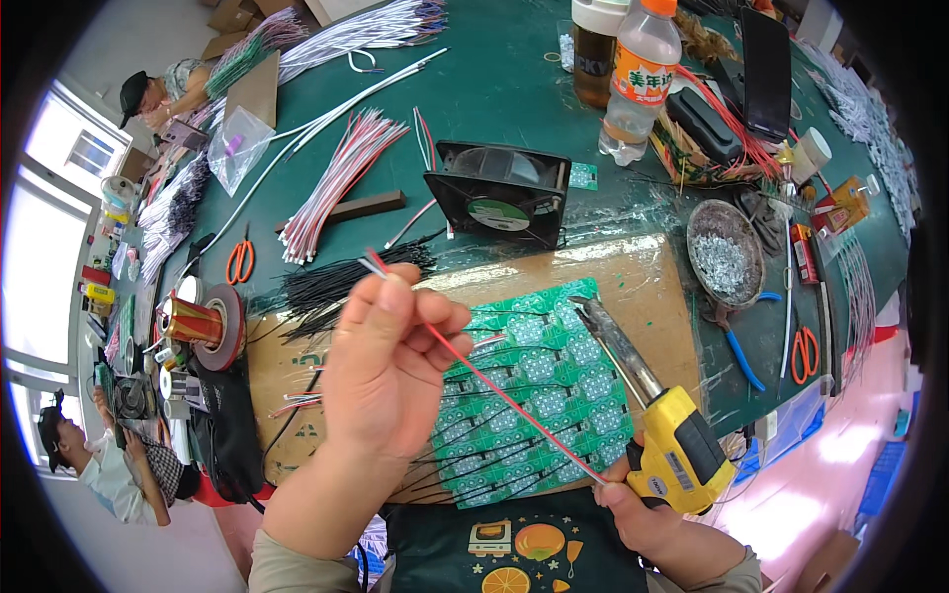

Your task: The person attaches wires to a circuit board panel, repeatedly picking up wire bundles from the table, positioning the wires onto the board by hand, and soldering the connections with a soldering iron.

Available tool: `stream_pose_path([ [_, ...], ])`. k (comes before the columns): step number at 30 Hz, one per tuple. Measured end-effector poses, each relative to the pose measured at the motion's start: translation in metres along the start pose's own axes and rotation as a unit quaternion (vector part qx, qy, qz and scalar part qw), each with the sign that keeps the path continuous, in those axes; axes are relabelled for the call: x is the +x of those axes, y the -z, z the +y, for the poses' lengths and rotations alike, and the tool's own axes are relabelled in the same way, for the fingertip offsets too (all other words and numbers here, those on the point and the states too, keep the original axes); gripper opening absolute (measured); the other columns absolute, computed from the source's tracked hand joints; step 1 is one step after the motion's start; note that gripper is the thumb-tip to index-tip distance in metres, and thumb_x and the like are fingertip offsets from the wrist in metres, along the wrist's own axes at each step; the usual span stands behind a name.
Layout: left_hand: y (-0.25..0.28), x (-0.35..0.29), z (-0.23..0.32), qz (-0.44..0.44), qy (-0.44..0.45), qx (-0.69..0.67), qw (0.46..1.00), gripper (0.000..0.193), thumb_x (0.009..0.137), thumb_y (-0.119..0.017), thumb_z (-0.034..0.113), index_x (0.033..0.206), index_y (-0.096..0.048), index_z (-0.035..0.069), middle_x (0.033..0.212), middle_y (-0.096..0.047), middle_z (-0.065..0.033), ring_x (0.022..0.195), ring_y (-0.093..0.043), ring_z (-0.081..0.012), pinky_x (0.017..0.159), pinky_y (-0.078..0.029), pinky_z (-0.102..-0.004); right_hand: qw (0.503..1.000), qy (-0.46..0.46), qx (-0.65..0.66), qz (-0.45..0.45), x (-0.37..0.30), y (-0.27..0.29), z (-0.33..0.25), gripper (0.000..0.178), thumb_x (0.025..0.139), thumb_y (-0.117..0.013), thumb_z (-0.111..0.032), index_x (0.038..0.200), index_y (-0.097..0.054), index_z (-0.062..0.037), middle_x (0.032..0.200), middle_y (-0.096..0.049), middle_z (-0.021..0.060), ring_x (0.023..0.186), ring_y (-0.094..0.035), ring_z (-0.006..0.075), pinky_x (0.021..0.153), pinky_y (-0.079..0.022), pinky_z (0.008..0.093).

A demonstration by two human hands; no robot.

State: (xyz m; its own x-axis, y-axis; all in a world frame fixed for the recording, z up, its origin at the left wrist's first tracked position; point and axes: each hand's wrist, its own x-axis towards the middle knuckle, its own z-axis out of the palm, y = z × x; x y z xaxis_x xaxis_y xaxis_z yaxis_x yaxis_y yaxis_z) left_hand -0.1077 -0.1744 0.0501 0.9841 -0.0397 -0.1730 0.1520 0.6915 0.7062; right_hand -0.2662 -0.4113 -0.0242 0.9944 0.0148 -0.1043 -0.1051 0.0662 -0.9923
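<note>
Pinching a thin red-and-white twin wire (504, 395) near one end, the right hand (638, 516) is also keeping hold of a yellow-and-black, gun-shaped tool with a long metal nose (682, 450); how firmly its hidden fingers are closing on the handle, I cannot tell. The left hand (384, 366) is gripping the wire near its other end in a narrow pinch, remaining fingers curling loosely. Between both hands the wire is running nearly straight, slanting above a green panel of small circuit boards (539, 371). By its look, the wire is going to be light and flexible, its sleeve slightly slippery, its ends bending easily; gripping the insulation just behind each end is probably serving best. Farther off, a black, square-framed fan (494, 188) is standing on the dark green tabletop (494, 69), a red-and-white wire bundle (344, 188) lying to its left.
</note>
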Motion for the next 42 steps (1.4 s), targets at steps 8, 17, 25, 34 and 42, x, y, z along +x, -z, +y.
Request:
stream_pose_path([
  [8,-0.02,0.014,0.048,-0.164,-0.401,0.401,0.807,0.018,0.091,-0.065,0.006,0.108,-0.061,0.002,0.101,-0.061,-0.0089,0.073,-0.056,-0.015,0.061,-0.046,-0.0257,0.99,-0.052,0.115,0.066,0.016,0.025,-0.02,0.07,0.081,-0.077,-0.025,0.137,-0.04,-0.0025,0.08,-0.058,0.0083,0.066,-0.058,0.0169,0.06,-0.051,0.0313],
  [17,0.013,0.04,-0.04,-0.295,-0.371,0.717,0.511,0.03,0.068,-0.068,-0.002,0.097,-0.068,0.005,0.09,-0.063,-0.0088,0.075,-0.062,-0.0254,0.063,-0.05,-0.0346,0.983,-0.084,0.155,0.049,0.03,0.045,-0.021,0.068,0.075,-0.083,-0.036,0.124,-0.049,-0.0022,0.078,-0.055,0.0037,0.073,-0.059,0.0168,0.064,-0.051,0.0323],
  [25,0.02,0.049,-0.058,-0.325,-0.328,0.73,0.504,0.032,0.068,-0.066,0.0,0.099,-0.068,0.006,0.092,-0.062,-0.0069,0.076,-0.061,-0.0245,0.066,-0.049,-0.035,0.991,-0.111,0.074,-0.024,0.031,0.057,-0.008,0.023,0.083,-0.074,-0.024,0.085,-0.061,-0.0051,0.068,-0.056,0.0009,0.059,-0.053,0.0143,0.054,-0.042,0.0288],
  [34,0.021,0.05,-0.059,-0.323,-0.321,0.723,0.519,0.033,0.065,-0.068,-0.001,0.098,-0.068,0.005,0.089,-0.06,-0.0058,0.071,-0.058,-0.0225,0.063,-0.047,-0.0342,0.993,-0.115,0.01,-0.004,0.033,0.055,-0.009,0.022,0.081,-0.073,-0.02,0.092,-0.064,-0.0039,0.069,-0.059,0.0025,0.061,-0.057,0.0178,0.055,-0.044,0.0306],
  [42,0.022,0.052,-0.06,-0.324,-0.323,0.715,0.529,0.034,0.065,-0.068,-0.001,0.098,-0.068,0.005,0.088,-0.06,-0.0059,0.071,-0.059,-0.0226,0.062,-0.047,-0.0339,0.989,-0.139,-0.042,-0.02,0.032,0.06,-0.008,0.023,0.079,-0.073,-0.025,0.09,-0.065,-0.0062,0.072,-0.06,0.0039,0.062,-0.058,0.0213,0.056,-0.045,0.033],
])
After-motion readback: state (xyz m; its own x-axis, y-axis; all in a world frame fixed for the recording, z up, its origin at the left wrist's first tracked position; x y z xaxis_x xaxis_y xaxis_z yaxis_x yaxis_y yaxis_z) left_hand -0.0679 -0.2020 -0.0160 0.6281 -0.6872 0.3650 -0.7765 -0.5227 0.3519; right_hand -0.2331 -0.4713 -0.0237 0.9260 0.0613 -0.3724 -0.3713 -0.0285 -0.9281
